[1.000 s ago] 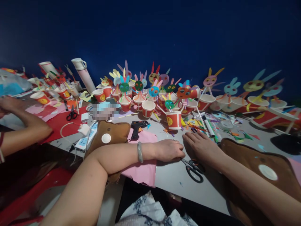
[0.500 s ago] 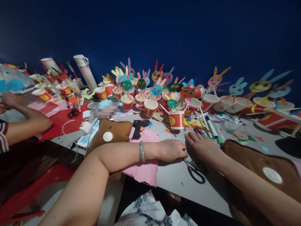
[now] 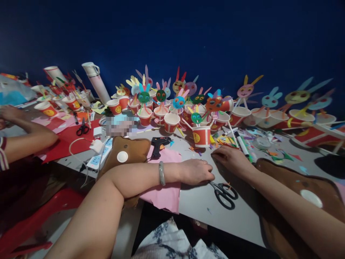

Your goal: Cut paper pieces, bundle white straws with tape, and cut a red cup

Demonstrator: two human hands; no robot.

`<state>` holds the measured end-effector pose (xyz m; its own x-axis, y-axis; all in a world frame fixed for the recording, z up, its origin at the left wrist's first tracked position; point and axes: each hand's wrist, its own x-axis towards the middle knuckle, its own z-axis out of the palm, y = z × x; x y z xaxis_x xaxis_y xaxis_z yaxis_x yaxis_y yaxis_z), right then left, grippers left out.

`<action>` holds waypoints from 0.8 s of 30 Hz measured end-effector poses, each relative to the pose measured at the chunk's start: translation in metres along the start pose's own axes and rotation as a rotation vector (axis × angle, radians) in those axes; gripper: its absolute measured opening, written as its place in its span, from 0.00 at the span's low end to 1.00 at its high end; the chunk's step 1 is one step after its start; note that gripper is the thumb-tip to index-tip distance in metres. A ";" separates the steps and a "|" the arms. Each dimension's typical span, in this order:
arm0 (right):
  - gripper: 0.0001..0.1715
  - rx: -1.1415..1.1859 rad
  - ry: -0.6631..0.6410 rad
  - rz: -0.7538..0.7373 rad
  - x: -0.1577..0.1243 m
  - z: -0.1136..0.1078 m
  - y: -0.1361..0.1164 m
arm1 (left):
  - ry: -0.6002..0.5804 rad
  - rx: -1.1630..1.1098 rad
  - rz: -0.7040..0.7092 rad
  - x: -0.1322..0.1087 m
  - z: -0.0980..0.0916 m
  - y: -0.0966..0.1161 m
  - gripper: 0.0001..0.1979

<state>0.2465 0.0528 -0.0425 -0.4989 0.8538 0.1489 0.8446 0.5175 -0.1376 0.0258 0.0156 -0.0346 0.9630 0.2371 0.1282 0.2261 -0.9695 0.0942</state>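
Note:
My left hand (image 3: 196, 172) rests on the grey table with its fingers curled; what they hold, if anything, is hidden. Black-handled scissors (image 3: 225, 196) lie beside it, their blades running under its fingers, and I cannot tell whether it grips them. A small orange scrap (image 3: 228, 186) lies at the scissor handles. Just to the right, my right hand (image 3: 232, 158) is palm down, fingers pressed together and pointing left; anything in them is too small to make out. Beyond both hands stands a red and white paper cup (image 3: 201, 136) with a green paper rabbit face (image 3: 196, 117).
A black hot glue gun (image 3: 157, 146) lies on pink paper (image 3: 164, 194) left of my hands. Brown plush pads (image 3: 129, 147) flank me, near a power strip (image 3: 99, 158). Several rabbit-face cups line the back. Another person's arm (image 3: 29, 138) is at the left.
My right hand has shifted slightly away from the scissors, its fingers drawn closer together. Both scissor handles and an orange scrap now show. My left hand has barely moved.

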 end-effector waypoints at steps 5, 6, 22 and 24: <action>0.13 0.219 -0.032 0.166 0.007 0.002 0.004 | 0.020 -0.018 0.002 0.000 0.002 -0.001 0.10; 0.13 0.201 -0.034 0.165 0.007 0.002 0.004 | 0.022 -0.022 0.001 0.000 0.002 0.000 0.10; 0.13 0.035 -0.059 0.196 0.000 0.003 -0.011 | -0.003 0.019 -0.002 0.000 -0.001 0.001 0.09; 0.15 0.033 -0.071 0.204 0.000 0.001 -0.013 | -0.009 0.006 -0.008 0.000 0.001 0.001 0.09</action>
<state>0.2351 0.0463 -0.0420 -0.3317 0.9423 0.0453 0.9231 0.3341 -0.1904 0.0258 0.0149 -0.0358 0.9623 0.2447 0.1189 0.2350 -0.9678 0.0897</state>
